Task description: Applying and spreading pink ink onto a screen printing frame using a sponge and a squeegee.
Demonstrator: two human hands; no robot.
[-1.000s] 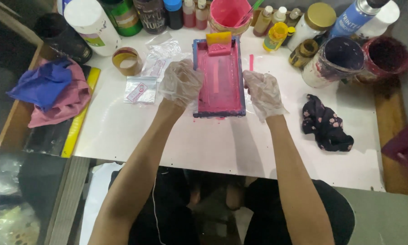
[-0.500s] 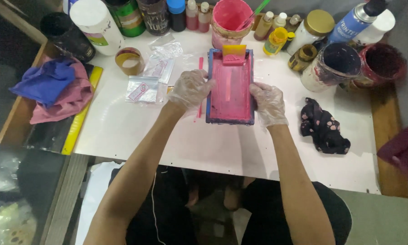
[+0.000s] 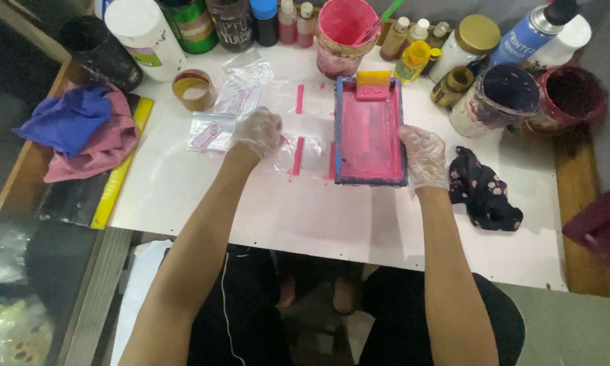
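A small printing screen point(image 3: 369, 132) with a blue frame and pink ink lies tilted up at the middle of the white table point(image 3: 359, 224). A yellow squeegee point(image 3: 374, 83) rests at its far end. My right hand point(image 3: 423, 156), in a clear glove, grips the screen's near right corner. My left hand point(image 3: 256, 132), also gloved, presses on a clear plastic bag point(image 3: 305, 146) that lies flat left of the screen, between pink strips point(image 3: 297, 156). More small clear bags point(image 3: 217, 125) lie to the left of that hand.
Paint tubs, jars and bottles line the far edge: a pink bucket point(image 3: 344, 30), a dark tub point(image 3: 498, 95), a spray can point(image 3: 532, 30). A tape roll point(image 3: 192, 88) sits far left. Blue and pink rags point(image 3: 81, 132) lie left, a dark floral cloth point(image 3: 484, 190) right.
The screen has shifted right, uncovering the clear bag and pink strips. My left hand has left the screen's edge and come down on the bag.
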